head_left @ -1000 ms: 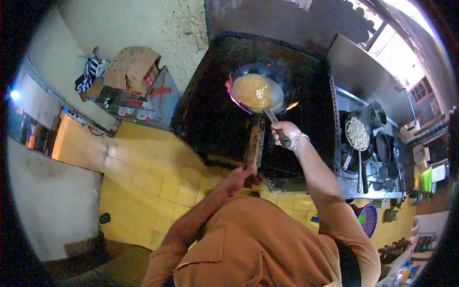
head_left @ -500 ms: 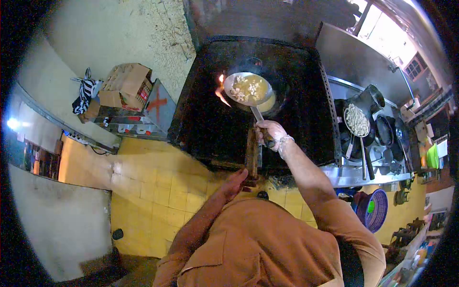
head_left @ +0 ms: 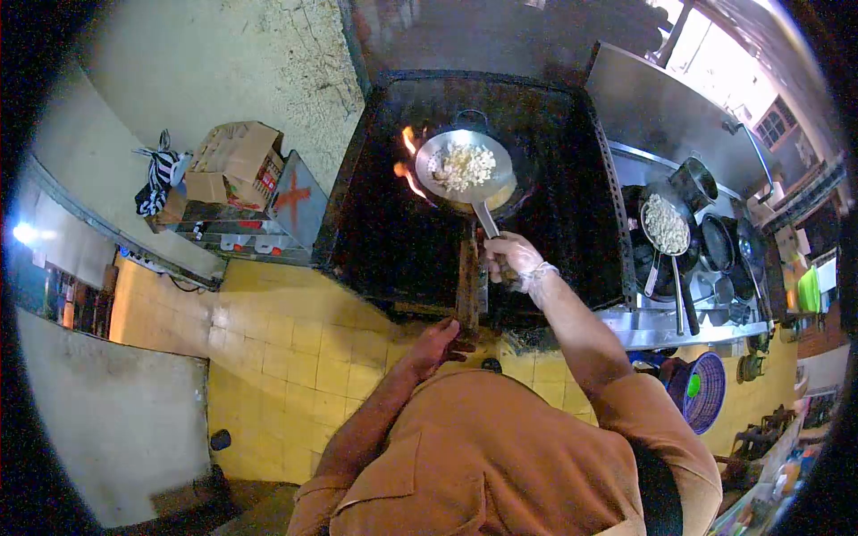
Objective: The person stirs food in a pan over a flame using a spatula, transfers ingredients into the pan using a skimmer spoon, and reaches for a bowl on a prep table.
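Observation:
My right hand (head_left: 514,256), in a clear plastic glove, grips the metal handle of a wide round skimmer (head_left: 485,217). Small pale food pieces (head_left: 466,166) are heaped in the skimmer's bowl. Under it sits a dark wok (head_left: 517,204) on the burner, largely hidden by the skimmer, with some yellowish liquid showing at its lower right. The wok's long wooden handle (head_left: 467,286) points toward me. My left hand (head_left: 433,347), ungloved, is closed around the end of that handle; some of its fingers are hidden beneath.
Flames (head_left: 409,170) rise at the wok's left side on the blackened stove (head_left: 384,241). To the right, another skimmer (head_left: 665,225) holds whitish pieces among dark pans (head_left: 718,241). A cardboard box (head_left: 234,165) stands left; a purple basket (head_left: 706,393) sits at lower right.
The yellowish liquid in the skimmer has drained away, and the food pieces now lie heaped there. The skimmer has shifted slightly left, and the flames have grown. My left hand has hardly moved.

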Action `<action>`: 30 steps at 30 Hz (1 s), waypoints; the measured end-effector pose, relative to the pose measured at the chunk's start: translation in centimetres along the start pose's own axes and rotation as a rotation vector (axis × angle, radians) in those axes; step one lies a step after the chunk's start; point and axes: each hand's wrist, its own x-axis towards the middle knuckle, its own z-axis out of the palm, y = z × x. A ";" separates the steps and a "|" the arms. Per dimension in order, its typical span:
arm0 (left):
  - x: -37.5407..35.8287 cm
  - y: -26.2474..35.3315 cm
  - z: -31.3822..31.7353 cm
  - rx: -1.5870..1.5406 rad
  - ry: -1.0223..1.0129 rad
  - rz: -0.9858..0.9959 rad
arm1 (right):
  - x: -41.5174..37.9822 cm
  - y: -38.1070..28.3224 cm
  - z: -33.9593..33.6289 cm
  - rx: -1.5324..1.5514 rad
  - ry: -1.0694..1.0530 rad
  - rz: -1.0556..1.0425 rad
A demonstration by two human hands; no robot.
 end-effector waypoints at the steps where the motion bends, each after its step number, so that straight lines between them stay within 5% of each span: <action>1: 0.8 -1.0 -0.7 -0.021 -0.024 0.015 | -0.2 -0.1 -0.8 0.110 -0.027 0.009; 25: 0.8 -1.6 0.3 -0.082 0.024 0.060 | 3.0 1.2 -2.0 0.823 -0.394 0.369; 30: 0.8 -1.7 0.2 -0.069 0.005 0.112 | 2.6 2.4 -3.4 0.709 -0.411 0.177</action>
